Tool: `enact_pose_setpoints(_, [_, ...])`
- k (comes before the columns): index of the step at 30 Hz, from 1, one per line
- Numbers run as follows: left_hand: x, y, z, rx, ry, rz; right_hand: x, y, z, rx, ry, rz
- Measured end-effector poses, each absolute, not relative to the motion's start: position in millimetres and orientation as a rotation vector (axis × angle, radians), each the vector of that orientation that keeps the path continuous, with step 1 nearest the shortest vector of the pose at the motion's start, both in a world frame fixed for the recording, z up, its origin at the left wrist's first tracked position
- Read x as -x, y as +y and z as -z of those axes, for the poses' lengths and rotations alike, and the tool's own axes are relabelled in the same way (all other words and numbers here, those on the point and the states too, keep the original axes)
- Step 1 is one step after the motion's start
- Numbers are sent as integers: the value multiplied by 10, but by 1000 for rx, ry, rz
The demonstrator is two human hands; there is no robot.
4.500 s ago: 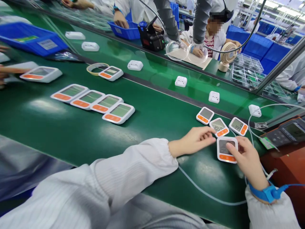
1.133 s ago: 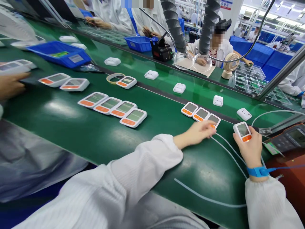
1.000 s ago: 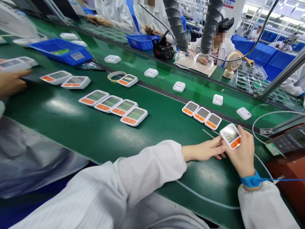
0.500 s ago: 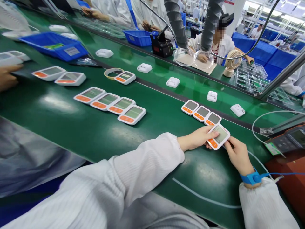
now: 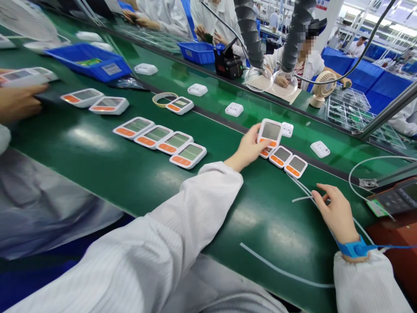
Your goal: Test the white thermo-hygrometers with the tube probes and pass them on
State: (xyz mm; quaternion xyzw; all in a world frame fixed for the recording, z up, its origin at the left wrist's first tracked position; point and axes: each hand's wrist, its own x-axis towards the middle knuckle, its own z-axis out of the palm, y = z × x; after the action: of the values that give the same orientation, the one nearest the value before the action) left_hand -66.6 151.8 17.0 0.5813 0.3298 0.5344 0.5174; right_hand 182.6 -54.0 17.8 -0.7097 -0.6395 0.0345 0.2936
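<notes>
My left hand (image 5: 249, 148) grips a white handheld meter (image 5: 271, 130) with a grey screen and orange buttons, thumb over its lower edge. This meter is tilted above the left end of a short row of similar meters (image 5: 280, 156) and partly covers the first one. On the right, my right hand (image 5: 339, 213), with a blue wrist strap (image 5: 355, 248), is raised over the green table. Its thumb and forefinger pinch a thin white cable (image 5: 302, 199), whose free end points left.
Several more meters (image 5: 158, 135) lie to the left. White square housings (image 5: 234, 109) sit along the belt behind. There are also a tape roll (image 5: 161, 99), blue bins (image 5: 87, 63), a small fan (image 5: 321, 89) and an orange-edged instrument (image 5: 394, 191). A co-worker's hand (image 5: 19, 102) is at far left.
My left hand has carried the meter left and away from me, over the row's left end. The right hand has parted from the meter and stays at the right with the cable.
</notes>
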Motion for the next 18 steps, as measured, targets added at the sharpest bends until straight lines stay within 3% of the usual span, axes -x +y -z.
enact_pose_setpoints(2, [841, 1746, -123, -1449, 1109, -1389, -1794, -494, -202, 1860, -1747, -100])
enact_pose_setpoints(6, [1064, 2023, -24, -1507, 1566, -1223, -1583, -185, -212, 1788, -2050, -44])
enact_pose_setpoints(13, [1106, 2007, -49, -1779, 1641, -976, -1012, 588, -154, 2157, -2032, 116])
enact_pose_setpoints(18, [1084, 1951, -71, -1845, 1683, -941, -988, 781, -155, 2161, -2064, 159])
